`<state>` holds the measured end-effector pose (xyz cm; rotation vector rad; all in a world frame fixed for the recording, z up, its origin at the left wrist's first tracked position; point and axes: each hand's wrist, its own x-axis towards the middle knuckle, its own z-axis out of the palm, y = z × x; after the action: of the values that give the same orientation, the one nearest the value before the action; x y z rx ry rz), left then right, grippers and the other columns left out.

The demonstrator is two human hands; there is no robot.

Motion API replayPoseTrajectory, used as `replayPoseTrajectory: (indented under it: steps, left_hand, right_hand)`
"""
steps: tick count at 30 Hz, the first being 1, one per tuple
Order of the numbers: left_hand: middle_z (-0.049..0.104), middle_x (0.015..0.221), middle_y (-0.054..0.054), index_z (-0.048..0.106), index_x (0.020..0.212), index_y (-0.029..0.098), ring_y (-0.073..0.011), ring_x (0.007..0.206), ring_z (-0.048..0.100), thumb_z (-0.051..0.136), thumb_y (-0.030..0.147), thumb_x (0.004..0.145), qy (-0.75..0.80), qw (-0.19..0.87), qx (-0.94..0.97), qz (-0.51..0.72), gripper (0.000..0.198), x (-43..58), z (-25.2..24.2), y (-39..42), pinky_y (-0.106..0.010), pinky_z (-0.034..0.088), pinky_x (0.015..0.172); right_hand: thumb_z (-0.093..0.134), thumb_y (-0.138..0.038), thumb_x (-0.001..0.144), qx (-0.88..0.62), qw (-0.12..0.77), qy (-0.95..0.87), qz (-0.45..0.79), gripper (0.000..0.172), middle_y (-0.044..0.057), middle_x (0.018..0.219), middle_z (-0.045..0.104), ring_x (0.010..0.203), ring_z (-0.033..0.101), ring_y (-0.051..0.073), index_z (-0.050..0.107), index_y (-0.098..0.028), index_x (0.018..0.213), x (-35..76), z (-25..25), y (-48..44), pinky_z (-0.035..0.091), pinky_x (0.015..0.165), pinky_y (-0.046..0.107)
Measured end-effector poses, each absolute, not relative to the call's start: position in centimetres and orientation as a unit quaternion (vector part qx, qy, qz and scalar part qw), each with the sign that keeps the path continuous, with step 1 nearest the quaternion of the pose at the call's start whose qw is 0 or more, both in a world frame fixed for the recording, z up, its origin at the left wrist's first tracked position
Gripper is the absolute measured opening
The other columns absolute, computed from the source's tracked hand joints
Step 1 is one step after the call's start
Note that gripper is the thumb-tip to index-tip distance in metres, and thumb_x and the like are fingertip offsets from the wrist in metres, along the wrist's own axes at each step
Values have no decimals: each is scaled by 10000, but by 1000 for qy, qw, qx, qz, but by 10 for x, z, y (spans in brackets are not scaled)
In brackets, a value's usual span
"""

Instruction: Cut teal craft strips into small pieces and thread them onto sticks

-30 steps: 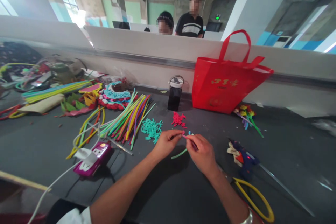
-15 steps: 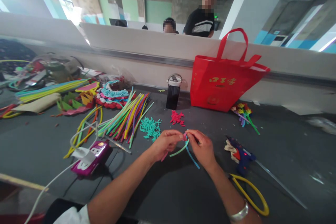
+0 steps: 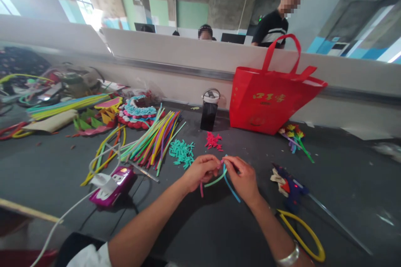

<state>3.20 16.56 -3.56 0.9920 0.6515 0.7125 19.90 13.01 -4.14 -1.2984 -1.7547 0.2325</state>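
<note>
My left hand [image 3: 202, 172] pinches a pink stem [image 3: 201, 190], whose end hangs below the fingers. Right beside it, my right hand [image 3: 242, 175] is closed on the upper part of a blue stem [image 3: 231, 187] and a light green stem [image 3: 216, 180] that crosses it. The fingertips of both hands nearly meet where the stems come together; the join itself is mostly hidden. Beyond the hands lie a pile of short teal pieces [image 3: 182, 153] and a smaller pile of pinkish-red pieces [image 3: 214, 141].
Coloured stems [image 3: 153, 139] lie left of the piles, near a purple power strip [image 3: 113, 187]. A black cup [image 3: 209, 112] and red bag [image 3: 272, 100] stand behind. At right are a glue gun [image 3: 291, 187] and yellow loop [image 3: 302, 233]. A person [image 3: 271, 27] is beyond the partition.
The pink stem now hangs more visibly below my left hand. The person beyond the partition has moved right and leans. The whole view has shifted slightly.
</note>
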Motion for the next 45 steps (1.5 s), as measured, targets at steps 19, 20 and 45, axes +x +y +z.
replayPoseTrajectory:
  steps: [19, 20, 45]
  left_hand:
    - [668, 781, -73, 623, 782, 119, -45, 461, 489, 777, 290, 684, 251, 839, 365, 316, 250, 29, -35, 168, -174, 277, 426]
    - [662, 765, -65, 620, 784, 122, -41, 451, 476, 772, 292, 691, 248, 841, 367, 311, 247, 30, -35, 167, -174, 265, 419]
    - [634, 736, -44, 600, 750, 118, 1, 414, 330, 758, 304, 696, 258, 811, 385, 358, 249, 32, -32, 165, -178, 169, 423]
  right_hand:
    - [469, -287, 934, -530, 475, -697, 85, 217, 38, 873, 702, 814, 647, 167, 677, -227, 951, 199, -38, 127, 491, 775, 293]
    - [470, -285, 933, -531, 476, -696, 85, 216, 37, 877, 702, 816, 646, 166, 677, -227, 948, 199, -38, 127, 491, 776, 291]
    - [487, -269, 931, -527, 487, -693, 73, 192, 31, 881, 711, 817, 653, 162, 672, -222, 953, 201, -40, 128, 491, 774, 279]
